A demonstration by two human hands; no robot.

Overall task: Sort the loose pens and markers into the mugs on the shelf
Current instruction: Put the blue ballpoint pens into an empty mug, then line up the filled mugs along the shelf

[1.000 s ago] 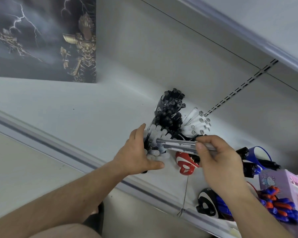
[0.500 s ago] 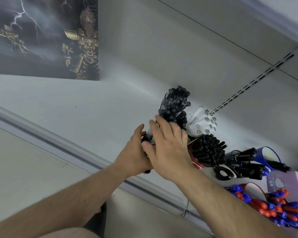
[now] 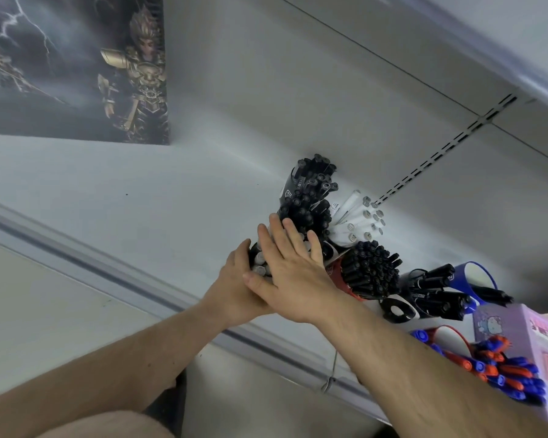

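Several mugs full of pens stand on the white shelf (image 3: 140,197). My left hand (image 3: 234,279) grips the side of a dark mug of grey-capped pens (image 3: 259,263), which is mostly hidden. My right hand (image 3: 290,267) lies flat with straight fingers over the tops of those pens. Behind stand a mug of black pens (image 3: 310,197), a bunch of white pens (image 3: 358,219), a red mug of black pens (image 3: 369,273) and a blue mug of black markers (image 3: 437,292). At the lower right lies a red mug of blue and red pens (image 3: 500,365).
A dark poster box (image 3: 76,67) stands at the shelf's back left. A purple cartoon-cat box (image 3: 516,330) sits at the right edge. The shelf's front rail (image 3: 108,273) runs diagonally below my hands, with a wire hook (image 3: 329,380) hanging from it. Another shelf is overhead.
A second ago my right hand pinched a few grey pens beside the mug. It moved left over the mug, and its fingers now lie straight on the pen tops.
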